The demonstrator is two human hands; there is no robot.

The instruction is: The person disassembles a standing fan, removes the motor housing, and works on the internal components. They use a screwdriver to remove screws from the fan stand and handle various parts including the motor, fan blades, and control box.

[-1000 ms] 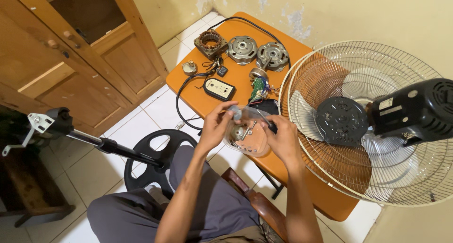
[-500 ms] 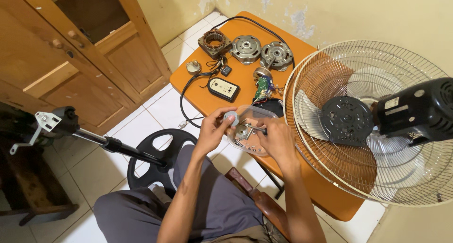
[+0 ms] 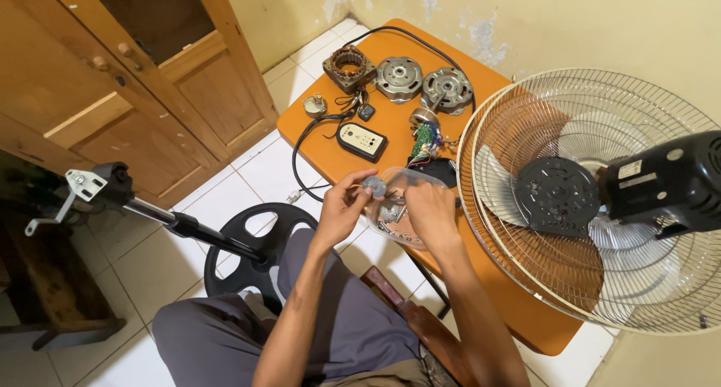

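Left hand [image 3: 342,207] pinching a small grey disc [image 3: 373,185] — right hand [image 3: 430,210] clasping a clear plastic tub [image 3: 402,207] over the orange worktop [image 3: 390,143].

At my two o'clock, two pale rectangular labels [image 3: 635,174] sit on the black fan motor housing [image 3: 668,180]; at twelve o'clock, a small black control panel [image 3: 362,141] with a white face lies on the orange table [image 3: 526,319]

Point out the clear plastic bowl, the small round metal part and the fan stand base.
Clear plastic bowl [image 3: 409,233]: head view, lower rim.
Small round metal part [image 3: 373,186]: head view, its face, at the left hand's fingertips.
Fan stand base [image 3: 248,240]: head view, black disc's top.
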